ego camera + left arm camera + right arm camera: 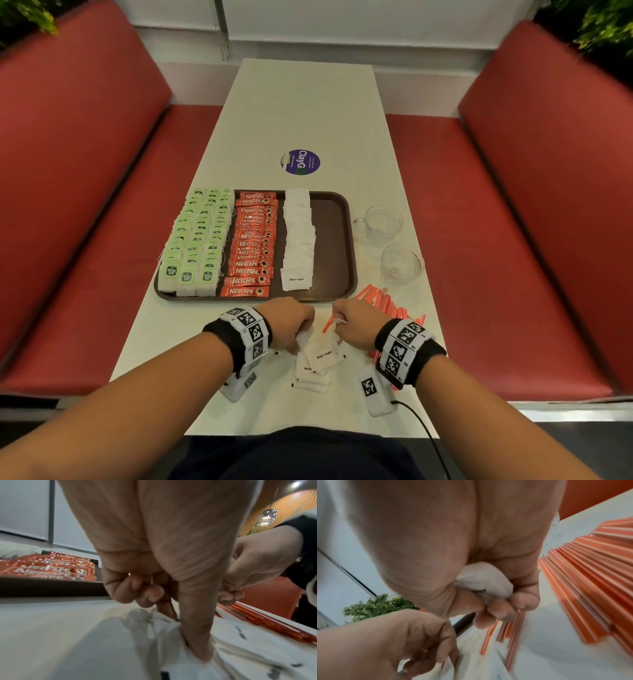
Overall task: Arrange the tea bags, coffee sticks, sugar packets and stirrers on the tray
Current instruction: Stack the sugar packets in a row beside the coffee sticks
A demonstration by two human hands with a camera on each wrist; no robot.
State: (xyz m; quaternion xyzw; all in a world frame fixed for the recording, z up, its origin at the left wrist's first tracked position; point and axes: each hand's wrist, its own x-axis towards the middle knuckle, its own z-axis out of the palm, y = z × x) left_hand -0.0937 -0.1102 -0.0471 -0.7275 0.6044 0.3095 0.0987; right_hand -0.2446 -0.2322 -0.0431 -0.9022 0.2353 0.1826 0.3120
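The brown tray (334,240) carries rows of green tea bags (198,240), red coffee sticks (253,240) and a column of white sugar packets (298,236); its right strip is bare. In front of it, loose sugar packets (320,359) lie on the table. My left hand (301,330) pinches one of them, thumb (197,635) pressed down on the packet (188,662). My right hand (342,320) holds a crumpled white sugar packet (484,580) inside curled fingers. Orange stirrers (383,305) lie fanned out to the right of that hand.
Two glass cups (380,224) (400,265) stand right of the tray, near the table's right edge. A purple round sticker (300,162) sits beyond the tray. Red benches flank the narrow white table (301,102).
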